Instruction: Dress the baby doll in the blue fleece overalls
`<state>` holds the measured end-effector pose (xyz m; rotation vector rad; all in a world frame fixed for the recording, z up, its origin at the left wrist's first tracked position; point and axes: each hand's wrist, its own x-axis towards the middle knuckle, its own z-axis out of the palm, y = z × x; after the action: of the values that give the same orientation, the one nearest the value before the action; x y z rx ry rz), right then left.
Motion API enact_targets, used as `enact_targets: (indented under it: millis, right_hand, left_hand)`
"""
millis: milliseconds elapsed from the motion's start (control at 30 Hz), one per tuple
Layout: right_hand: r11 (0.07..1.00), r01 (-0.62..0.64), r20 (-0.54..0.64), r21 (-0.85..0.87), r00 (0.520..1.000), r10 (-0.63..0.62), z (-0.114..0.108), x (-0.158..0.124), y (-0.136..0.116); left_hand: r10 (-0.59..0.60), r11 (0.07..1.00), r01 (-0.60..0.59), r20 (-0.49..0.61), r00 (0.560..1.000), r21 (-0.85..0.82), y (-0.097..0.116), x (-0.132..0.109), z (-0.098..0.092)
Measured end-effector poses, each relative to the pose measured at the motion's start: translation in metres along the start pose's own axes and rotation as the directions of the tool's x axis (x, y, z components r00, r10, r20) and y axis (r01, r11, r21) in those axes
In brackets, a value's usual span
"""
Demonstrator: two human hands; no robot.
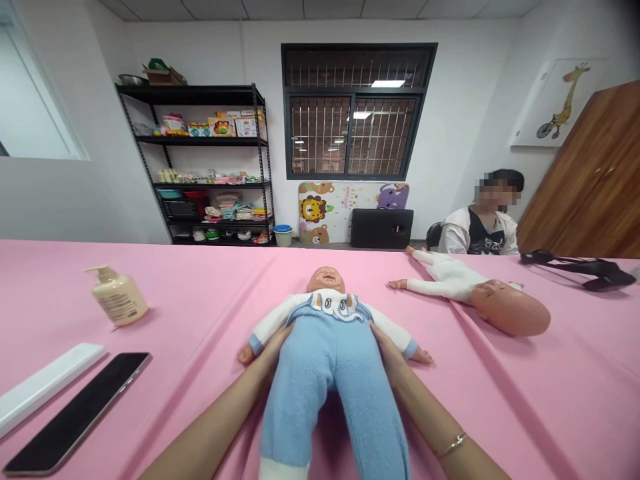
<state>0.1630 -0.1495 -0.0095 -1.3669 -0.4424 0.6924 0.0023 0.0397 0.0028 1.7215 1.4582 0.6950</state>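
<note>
Ahead of the fingers [279, 341], a black shelf rack [195, 141] stands beside a barred window [354, 133] in the white wall [463, 100].

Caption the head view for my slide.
Left hand and right hand rest on a baby doll in blue trousers on a pink-clothed table.

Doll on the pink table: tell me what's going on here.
A person's left hand and right hand clasp the sides of a doll, which lies on its back in blue trousers and a white top on a pink-covered table. A second doll, dressed in white, lies to its right, and another person sits beyond that. A pump bottle, a phone and a white bar are on the table's left side.
</note>
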Motion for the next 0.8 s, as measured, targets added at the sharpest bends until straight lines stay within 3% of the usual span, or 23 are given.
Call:
enact_targets:
  millis: [33, 67, 100, 133, 167, 200, 233, 367, 433, 500, 567, 633, 667, 733, 800]
  right_hand:
    - [1.0, -0.001, 0.005, -0.008, 1.0, 0.001, -0.004, 0.0, -0.002]
    - [0.999, -0.025, 0.008, 0.031, 1.0, 0.025, -0.008, -0.001, -0.004]
    - [0.994, -0.056, 0.023, 0.096, 0.998, 0.054, -0.014, -0.001, -0.007]
    - [0.987, -0.068, 0.053, 0.142, 0.997, 0.062, -0.019, -0.002, -0.011]
    - [0.982, -0.07, 0.083, 0.176, 0.995, 0.056, -0.025, -0.003, -0.014]
    - [0.978, -0.062, 0.108, 0.197, 0.993, 0.041, -0.029, -0.003, -0.018]
    - [0.977, -0.047, 0.125, 0.207, 0.992, 0.021, -0.033, -0.004, -0.022]
    - [0.98, 0.038, 0.165, 0.198, 0.984, -0.071, -0.029, -0.002, -0.036]
    - [0.982, 0.075, 0.176, 0.171, 0.979, -0.105, -0.022, 0.004, -0.038]
    - [0.993, 0.08, 0.096, 0.09, 0.991, -0.089, -0.015, 0.013, -0.037]
    - [0.997, 0.081, -0.138, -0.016, 0.987, -0.083, -0.011, 0.024, -0.034]
    - [0.979, 0.151, -0.39, -0.138, 0.9, -0.194, -0.004, 0.032, -0.035]
    - [0.955, 0.212, -0.449, -0.208, 0.846, -0.286, 0.001, 0.035, -0.039]
    - [0.876, 0.344, -0.403, -0.338, 0.788, -0.465, 0.02, 0.034, -0.054]
    - [0.792, 0.442, -0.212, -0.422, 0.801, -0.56, 0.05, 0.029, -0.072]
  left_hand:
    - [0.045, 0.999, -0.046, 0.042, 0.998, 0.018, 0.001, 0.003, -0.003]
    - [0.156, 0.988, -0.155, 0.215, 0.964, -0.024, 0.003, 0.008, -0.007]
    - [0.297, 0.955, -0.272, 0.443, 0.846, -0.12, 0.005, 0.013, -0.013]
    - [0.417, 0.907, -0.347, 0.625, 0.66, -0.238, 0.007, 0.018, -0.019]
    - [0.495, 0.863, -0.366, 0.721, 0.484, -0.347, 0.008, 0.022, -0.025]
    - [0.538, 0.837, -0.347, 0.752, 0.38, -0.423, 0.01, 0.025, -0.031]
    - [0.557, 0.829, -0.305, 0.743, 0.37, -0.469, 0.012, 0.027, -0.036]
    - [0.561, 0.753, -0.014, 0.63, 0.536, -0.658, 0.021, 0.019, -0.04]
    - [0.535, 0.708, 0.065, 0.595, 0.601, -0.703, 0.025, 0.015, -0.035]
    - [0.496, 0.73, 0.001, 0.531, 0.687, -0.683, 0.024, 0.015, -0.029]
    - [0.462, 0.769, -0.147, 0.383, 0.8, -0.622, 0.02, 0.017, -0.024]
    - [0.479, 0.782, -0.34, 0.153, 0.864, -0.522, 0.015, 0.017, -0.021]
    - [0.517, 0.776, -0.449, 0.038, 0.855, -0.444, 0.014, 0.015, -0.02]
    - [0.653, 0.716, -0.651, -0.09, 0.752, -0.252, 0.012, 0.006, -0.021]
    - [0.779, 0.616, -0.774, -0.039, 0.626, -0.148, 0.012, -0.006, -0.02]
